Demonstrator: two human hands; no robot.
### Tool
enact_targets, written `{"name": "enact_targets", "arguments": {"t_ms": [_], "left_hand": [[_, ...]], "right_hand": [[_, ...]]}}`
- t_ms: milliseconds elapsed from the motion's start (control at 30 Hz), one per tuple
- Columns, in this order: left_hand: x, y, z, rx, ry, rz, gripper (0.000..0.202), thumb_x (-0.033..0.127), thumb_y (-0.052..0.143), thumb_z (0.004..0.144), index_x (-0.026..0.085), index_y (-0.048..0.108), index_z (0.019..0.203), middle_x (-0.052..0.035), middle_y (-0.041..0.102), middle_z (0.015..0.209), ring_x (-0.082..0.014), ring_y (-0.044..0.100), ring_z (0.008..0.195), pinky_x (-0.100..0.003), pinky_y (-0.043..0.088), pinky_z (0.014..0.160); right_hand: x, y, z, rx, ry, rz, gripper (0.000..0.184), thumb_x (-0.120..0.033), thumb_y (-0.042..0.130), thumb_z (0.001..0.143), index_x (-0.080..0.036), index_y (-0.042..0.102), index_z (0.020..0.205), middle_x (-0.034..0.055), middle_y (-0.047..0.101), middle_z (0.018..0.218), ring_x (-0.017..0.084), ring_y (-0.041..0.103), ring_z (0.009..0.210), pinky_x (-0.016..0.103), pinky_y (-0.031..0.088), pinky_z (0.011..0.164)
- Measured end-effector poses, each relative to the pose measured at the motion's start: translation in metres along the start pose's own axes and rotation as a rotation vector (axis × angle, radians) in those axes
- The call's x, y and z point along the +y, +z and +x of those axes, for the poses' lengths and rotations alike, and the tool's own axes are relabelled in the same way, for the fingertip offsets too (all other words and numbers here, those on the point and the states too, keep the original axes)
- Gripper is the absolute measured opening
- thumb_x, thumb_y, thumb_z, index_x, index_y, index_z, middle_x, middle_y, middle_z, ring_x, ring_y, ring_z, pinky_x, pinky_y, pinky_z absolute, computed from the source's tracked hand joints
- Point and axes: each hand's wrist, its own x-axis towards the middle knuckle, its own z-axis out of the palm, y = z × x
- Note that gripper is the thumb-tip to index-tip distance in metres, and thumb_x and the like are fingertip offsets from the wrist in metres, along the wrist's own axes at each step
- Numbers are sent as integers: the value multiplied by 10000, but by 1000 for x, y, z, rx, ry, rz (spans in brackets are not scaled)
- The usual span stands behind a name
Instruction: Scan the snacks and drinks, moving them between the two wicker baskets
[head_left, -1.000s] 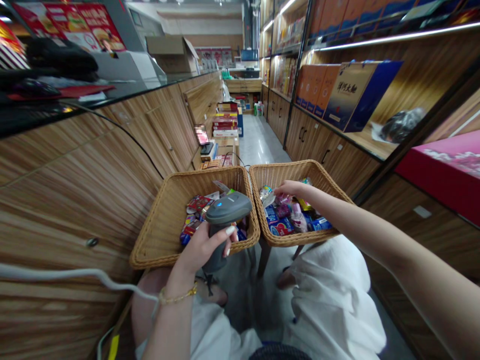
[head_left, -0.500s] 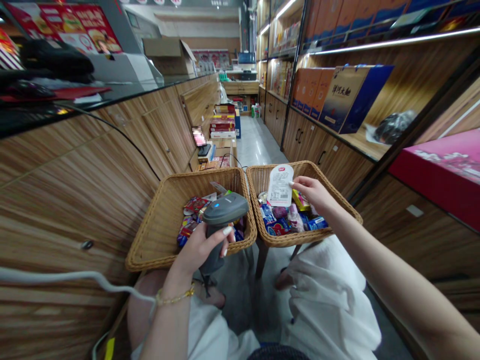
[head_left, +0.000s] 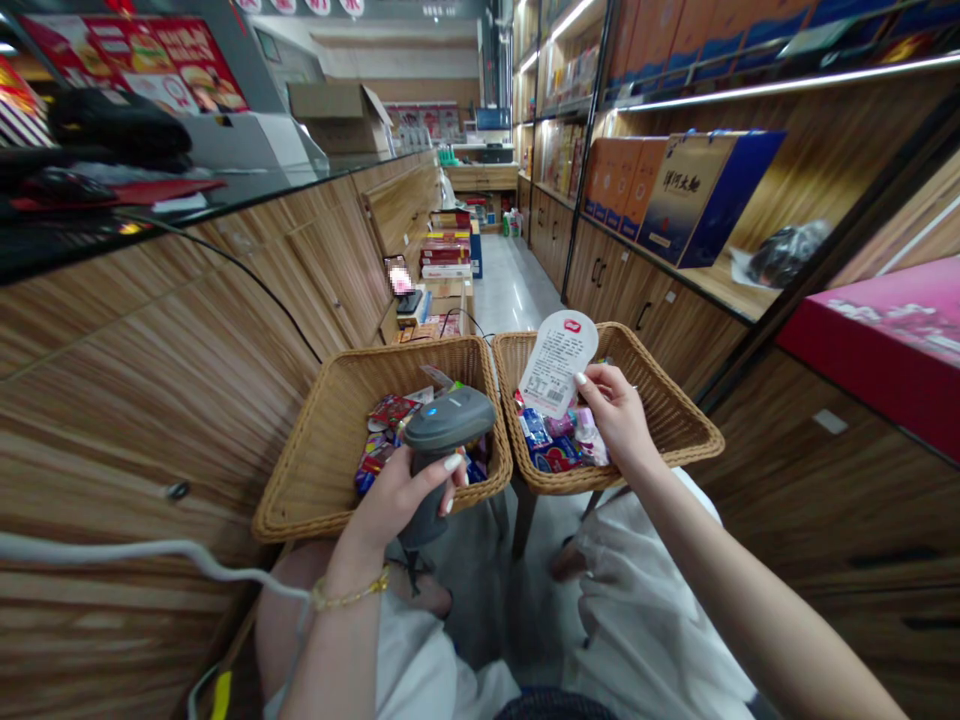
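Note:
My left hand [head_left: 409, 495] is wrapped round the grip of a grey barcode scanner [head_left: 450, 418], whose blue light is lit. The scanner hangs over the front right of the left wicker basket [head_left: 300, 450], partly covering the packaged sweets [head_left: 381, 440] in it. Between thumb and fingers, my right hand [head_left: 615, 405] pinches the right edge of a white package card [head_left: 559, 360], tilted, with a red logo, printed text and a barcode facing me. The card is above the right wicker basket [head_left: 675, 420], where small colourful packets [head_left: 553, 450] lie.
A wooden counter [head_left: 225, 350] runs along the left, with a phone on a stand [head_left: 401, 280] beyond the baskets. Shelves with boxed goods [head_left: 682, 195] line the right, near a pink box [head_left: 892, 340]. A white cable [head_left: 150, 550] crosses at lower left.
My right hand has moved slightly left and turned, tilting the card so its top leans right. The hand shows lower on the card's edge. My left hand and the scanner have hardly moved.

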Motion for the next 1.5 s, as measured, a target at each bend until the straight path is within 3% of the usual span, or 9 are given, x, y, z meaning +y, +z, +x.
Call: {"name": "enact_targets", "arguments": {"t_ms": [733,1233,1400,1500], "left_hand": [[-3,0,-1,-25,16,-21,292,425,684,890,150,658,795,-21,666,705,-117,557,497,-251,486,518],[-3,-1,-1,6,-6,-31,293,441,714,861,154,656,845,-23,682,719,-123,563,493,-257,476,502],[-8,-4,-2,-32,-7,-22,362,488,700,889,143,679,784,-9,613,570,-135,554,501,-253,466,520],[-10,-5,-2,-26,-5,-31,356,482,700,899,141,684,796,-8,614,569,-135,553,505,-253,465,527]], "right_hand": [[5,-1,-3,8,-13,-29,322,-564,624,901,-249,630,836,49,641,892,253,592,914,383,507,822],[-2,0,0,-4,-3,-7,387,-622,629,906,-251,612,798,38,619,846,243,589,884,367,519,798],[-20,15,11,-62,-36,-2,412,-641,595,933,-243,632,835,39,626,888,233,598,911,358,508,842],[-34,29,19,-203,-135,-47,386,-596,548,985,-247,698,914,60,667,1021,249,618,1038,404,478,980]]}}
